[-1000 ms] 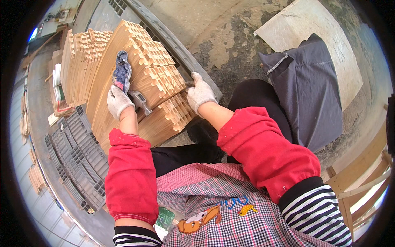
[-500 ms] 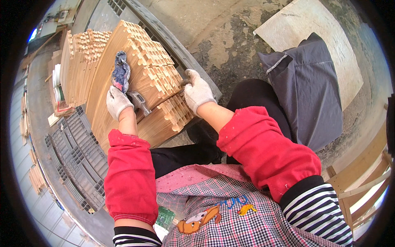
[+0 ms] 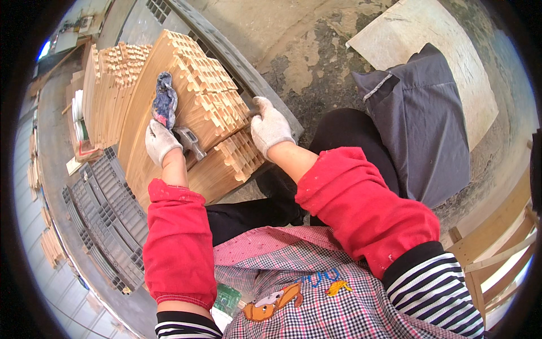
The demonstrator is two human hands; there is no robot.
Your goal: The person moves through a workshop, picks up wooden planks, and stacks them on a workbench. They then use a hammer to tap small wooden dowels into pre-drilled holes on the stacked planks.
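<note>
My left hand (image 3: 162, 142), in a white glove, has its fingers curled over a stack of curved wooden boards (image 3: 152, 104). It meets the lower end of a stained blue rag (image 3: 164, 100); its fingertips are hidden. Right beside that hand lies a hammer (image 3: 190, 141), its metal head showing on the wood. My right hand (image 3: 272, 129), gloved too, is at the right side of the stack, by the notched board ends (image 3: 219, 107). Thumb and fingers close around something small and dark, mostly covered by the glove.
Another stack of notched boards (image 3: 110, 85) stands at the far left. Grey plastic pallets (image 3: 104, 214) lie left of me. On the right, a dark grey cloth (image 3: 429, 130) covers part of a pale sheet (image 3: 395, 37) on the floor. Wooden framing (image 3: 502, 254) rises at lower right.
The whole picture has shifted very slightly. Both hands stay in nearly the same places on the stack, and the dark thing at my right fingers shows less now.
</note>
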